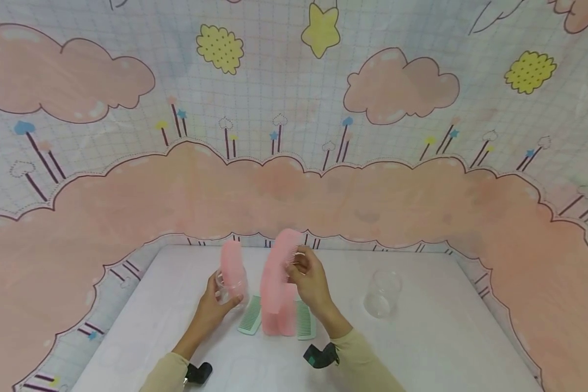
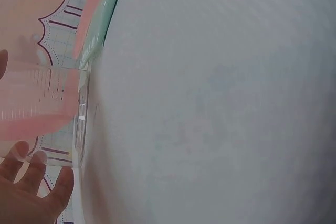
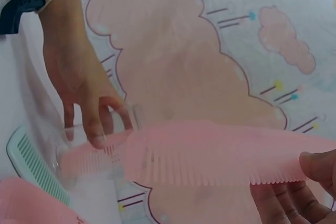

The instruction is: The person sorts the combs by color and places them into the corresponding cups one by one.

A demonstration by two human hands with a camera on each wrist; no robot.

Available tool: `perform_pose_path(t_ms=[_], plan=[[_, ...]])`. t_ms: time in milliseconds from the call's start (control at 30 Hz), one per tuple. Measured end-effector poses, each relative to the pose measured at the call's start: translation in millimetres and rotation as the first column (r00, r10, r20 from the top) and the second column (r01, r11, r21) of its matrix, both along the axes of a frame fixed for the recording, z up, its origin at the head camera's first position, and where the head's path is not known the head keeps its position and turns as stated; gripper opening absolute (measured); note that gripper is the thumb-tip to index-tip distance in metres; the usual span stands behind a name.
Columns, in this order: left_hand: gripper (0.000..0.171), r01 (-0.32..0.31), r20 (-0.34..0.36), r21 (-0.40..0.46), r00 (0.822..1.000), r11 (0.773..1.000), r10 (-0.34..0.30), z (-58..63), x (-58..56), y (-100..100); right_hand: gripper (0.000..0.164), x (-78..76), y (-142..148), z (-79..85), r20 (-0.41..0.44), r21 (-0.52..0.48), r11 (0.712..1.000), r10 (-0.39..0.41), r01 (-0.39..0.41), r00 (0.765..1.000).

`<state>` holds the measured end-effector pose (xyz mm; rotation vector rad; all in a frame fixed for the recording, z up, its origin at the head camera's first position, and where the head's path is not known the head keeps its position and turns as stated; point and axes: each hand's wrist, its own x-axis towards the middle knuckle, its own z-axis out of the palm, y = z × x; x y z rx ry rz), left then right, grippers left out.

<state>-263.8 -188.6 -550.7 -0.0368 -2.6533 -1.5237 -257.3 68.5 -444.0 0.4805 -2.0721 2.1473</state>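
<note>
My left hand holds a clear plastic cup round its side, fingers on one wall and thumb on the other. A pink comb stands in that cup, its upper end above the rim. Between thumb and fingers my right hand pinches a second pink comb by its toothed edge. This comb is raised, and in the right wrist view it overlaps the cup. Below it in the head view lie more pink combs, partly hidden by it. Green combs flank them left and right.
Another clear cup stands on the white table to the right of my right hand. A printed cloth with clouds rises behind the table's back edge. Dark straps with wrist cameras sit at both sleeves.
</note>
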Motion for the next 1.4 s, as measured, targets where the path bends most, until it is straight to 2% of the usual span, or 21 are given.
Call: perform_pose_path(t_ms=[400,600,700,833,1167,1400], plan=[[0.096,-0.012,-0.039,0.008,0.999,1.0,0.013,-6.8,5.4,0,0.032,2.9,-24,7.5,-0.042,-0.035,0.999,0.002,-0.003,0.999],[0.096,0.009,-0.044,0.016,0.999,1.0,-0.008,-6.0,6.4,-3,0.03,15.5,-37,27.3,-0.048,-0.006,1.0,-0.015,0.015,0.999],[0.096,0.013,-0.046,0.018,0.999,1.0,-0.012,-5.8,6.9,-4,0.028,22.5,-43,36.9,-0.097,0.034,0.999,-0.027,0.03,0.995],[0.096,0.021,-0.049,0.021,0.999,1.0,-0.02,-5.7,7.3,-5,0.026,24.0,-52,40.0,-0.157,0.074,0.996,-0.038,0.051,0.987],[0.098,0.004,-0.039,0.03,0.999,1.0,-0.003,-7.9,4.7,0,0.025,12.9,-60,47.1,-0.208,0.052,0.996,-0.061,0.074,0.976],[0.097,-0.021,-0.049,0.036,0.999,0.999,0.023,-9.4,2.4,7,0.026,3.2,-64,49.2,-0.212,0.042,0.998,-0.04,0.05,0.976]])
